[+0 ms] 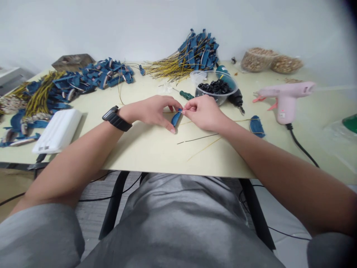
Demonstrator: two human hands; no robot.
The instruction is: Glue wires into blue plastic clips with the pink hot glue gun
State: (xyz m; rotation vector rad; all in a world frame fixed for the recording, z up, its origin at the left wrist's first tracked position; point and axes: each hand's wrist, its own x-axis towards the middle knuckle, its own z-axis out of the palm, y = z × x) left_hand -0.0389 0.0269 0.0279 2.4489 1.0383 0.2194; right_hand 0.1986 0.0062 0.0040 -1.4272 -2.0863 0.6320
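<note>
A small blue half-round piece that looks like fabric stands between my hands over the table. My left hand, with a black watch on its wrist, curves round it, index finger at its upper end and thumb at its lower end. The fingers of my right hand are pinched together at the piece's upper tip; what lies between them is too small to make out. A second blue piece with a yellow cord lies beyond my right forearm. A thin black strand lies below my right hand.
Behind my hands are a clear bowl of black bits, a green-handled screwdriver and blue pieces with yellow cords. A pink glue gun stands right. A white power bank and more blue pieces lie left.
</note>
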